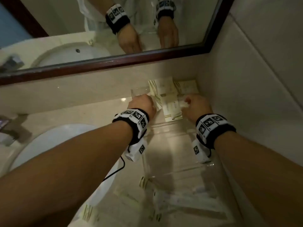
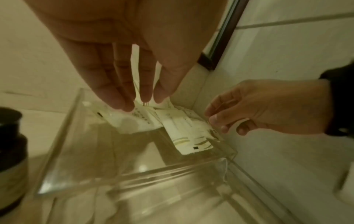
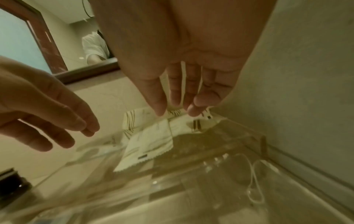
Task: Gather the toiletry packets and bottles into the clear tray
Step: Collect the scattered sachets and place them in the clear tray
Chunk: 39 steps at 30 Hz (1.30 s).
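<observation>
A clear tray (image 1: 164, 124) sits in the counter's corner against the right wall. Several white packets with green stripes (image 1: 164, 89) lean and lie in its far end, also seen in the left wrist view (image 2: 184, 128) and the right wrist view (image 3: 151, 141). My left hand (image 1: 144, 102) hovers over the tray's far left side; its fingers (image 2: 122, 98) hang straight and hold nothing. My right hand (image 1: 191, 104) is at the far right end, where fingers and thumb (image 2: 216, 121) pinch the edge of a packet (image 2: 238, 122). No bottles show inside the tray.
More packets lie on the counter near me (image 1: 180, 202) and by the basin's edge (image 1: 88, 212). A white sink basin (image 1: 49, 141) and a faucet (image 1: 9, 128) are to the left. A dark jar (image 2: 9, 151) stands left of the tray. The mirror (image 1: 114, 59) is behind it.
</observation>
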### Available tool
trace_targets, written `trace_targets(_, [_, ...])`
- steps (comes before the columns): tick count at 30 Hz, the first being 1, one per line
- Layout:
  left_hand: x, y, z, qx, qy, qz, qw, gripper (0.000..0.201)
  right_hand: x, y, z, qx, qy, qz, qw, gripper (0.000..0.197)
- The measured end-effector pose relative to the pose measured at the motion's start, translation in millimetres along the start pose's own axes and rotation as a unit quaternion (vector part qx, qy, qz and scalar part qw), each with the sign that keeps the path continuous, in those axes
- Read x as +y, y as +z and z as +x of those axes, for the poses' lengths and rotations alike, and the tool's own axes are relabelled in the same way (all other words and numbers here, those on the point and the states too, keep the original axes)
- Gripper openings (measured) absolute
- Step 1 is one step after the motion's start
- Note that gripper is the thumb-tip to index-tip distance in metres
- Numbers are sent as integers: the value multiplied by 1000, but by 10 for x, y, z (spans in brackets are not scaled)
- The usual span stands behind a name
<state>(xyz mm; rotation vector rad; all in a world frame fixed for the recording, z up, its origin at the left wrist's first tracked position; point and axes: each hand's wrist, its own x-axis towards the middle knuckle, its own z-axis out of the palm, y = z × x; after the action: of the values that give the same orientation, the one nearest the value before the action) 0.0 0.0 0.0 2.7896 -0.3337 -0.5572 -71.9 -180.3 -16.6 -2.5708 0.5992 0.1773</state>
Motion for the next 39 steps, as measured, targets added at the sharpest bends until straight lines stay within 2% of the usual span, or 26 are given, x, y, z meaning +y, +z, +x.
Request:
trace_targets(5, [-24, 111, 163, -2, -41, 7, 999, 39, 44, 102, 92, -14, -26, -13, 999, 41])
trace_targets(14, [-62, 164, 332, 16, -49, -15, 999, 31, 64, 187, 225, -26, -7, -81, 996, 21])
trace_targets(17, [-57, 187, 338, 35, -39, -7, 999, 32, 35, 166, 258, -44, 9, -69, 997, 14])
trace_targets(25, [-43, 120, 322, 32, -7, 13, 999, 29, -42, 80, 200, -52, 24, -87, 995, 21])
trace_targets(30, [-41, 70, 248, 34, -14, 6, 999, 20, -199, 93, 109, -2, 5, -72, 997, 28])
trace_targets(32, [-47, 31, 219, 36, -15, 2, 999, 20, -286, 136, 78, -3, 4, -55, 998, 37])
trace_targets(35, [-73, -36, 174, 39, -16, -3, 999, 21, -353, 260, 56, -45, 18, -101, 994, 58])
trace_targets(37, [-108, -71, 140, 43, -17, -8, 999, 19, -352, 349, 74, -46, 30, -105, 993, 57])
trace_targets(39, [-158, -93, 111, 48, -16, -12, 999, 18, -360, 404, 108, -44, 37, -96, 994, 47])
